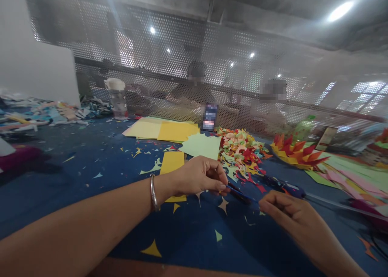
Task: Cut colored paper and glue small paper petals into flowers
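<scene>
Pinching a thin dark strip (pixel 241 194) between both hands, we hold it just above the blue bench (pixel 188 236). Our left hand (pixel 200 176) grips its left end with thumb and fingertips closed; our right hand (pixel 287 212) closes curled fingers on the other end. The strip's long axis runs left to right, its right end nearer to us. The only container, a lidded white cup (pixel 117 97), stands at the back left of the bench; we cannot tell its contents. A pile of coloured paper scraps (pixel 242 147) lies behind the strip, with yellow sheets (pixel 163 129) farther back.
</scene>
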`<state>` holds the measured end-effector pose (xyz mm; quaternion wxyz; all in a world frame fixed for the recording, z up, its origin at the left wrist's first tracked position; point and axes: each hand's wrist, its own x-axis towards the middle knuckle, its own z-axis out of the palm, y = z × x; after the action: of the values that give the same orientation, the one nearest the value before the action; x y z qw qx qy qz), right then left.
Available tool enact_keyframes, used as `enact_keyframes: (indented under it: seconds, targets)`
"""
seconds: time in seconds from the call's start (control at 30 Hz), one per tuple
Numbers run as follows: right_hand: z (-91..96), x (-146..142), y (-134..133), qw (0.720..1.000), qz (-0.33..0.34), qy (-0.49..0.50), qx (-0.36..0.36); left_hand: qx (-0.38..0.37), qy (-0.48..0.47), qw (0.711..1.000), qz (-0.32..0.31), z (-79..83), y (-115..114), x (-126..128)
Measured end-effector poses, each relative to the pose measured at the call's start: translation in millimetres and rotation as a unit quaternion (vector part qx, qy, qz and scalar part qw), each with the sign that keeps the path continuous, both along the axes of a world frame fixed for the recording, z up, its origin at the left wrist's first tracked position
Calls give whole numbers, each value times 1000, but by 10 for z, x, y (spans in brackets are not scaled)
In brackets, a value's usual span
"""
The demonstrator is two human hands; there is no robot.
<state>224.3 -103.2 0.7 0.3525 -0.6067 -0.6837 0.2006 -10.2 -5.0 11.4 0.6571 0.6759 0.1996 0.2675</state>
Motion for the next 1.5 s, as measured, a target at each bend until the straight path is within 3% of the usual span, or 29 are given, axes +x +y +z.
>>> enact_keyframes:
  seconds: [0.4,0.6,1.1,1.5]
  targets:
    - [-23,-5,-5,998,18,-59,3,-35,15,999,10,46,-41,-23]
    - [-38,-32,-37,999,1,-35,-6,-38,25,999,3,89,-56,-49]
    - [-13,-20,-43,999,13,-49,-5,-7,53,999,-9,202,-107,-62]
    - [-59,84,-12,995,55,-76,-38,19,54,998,-15,123,-92,-60]
